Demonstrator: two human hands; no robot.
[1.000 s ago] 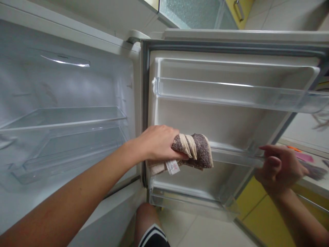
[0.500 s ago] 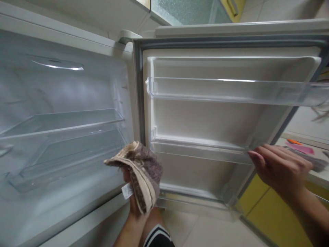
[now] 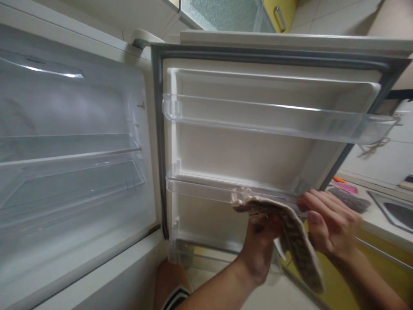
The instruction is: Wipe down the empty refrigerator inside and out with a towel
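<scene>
My left hand (image 3: 261, 245) is closed on a grey-brown cloth (image 3: 300, 245) with a beige edge, which hangs down to the right. The cloth's upper edge meets the front of the middle clear door shelf (image 3: 200, 189). My right hand (image 3: 332, 224) has its fingers curled over that shelf's right end, thumb in front. Behind both hands is the open refrigerator door (image 3: 245, 159), its white liner facing me. The upper door shelf (image 3: 258, 120) and a lower clear shelf (image 3: 179, 252) hold nothing that I can see.
On the left, the lit refrigerator compartment (image 3: 97, 103) has glass shelves (image 3: 64, 146). A counter with a pink item (image 3: 345, 187) and a sink (image 3: 395, 209) lies beyond the door, above yellow cabinets (image 3: 380, 262). My knee (image 3: 171, 280) is below the door.
My left hand has carried the cloth right, from near the compartment's edge to the middle door shelf. My right hand stays at that shelf's right end. The view has shifted right.
</scene>
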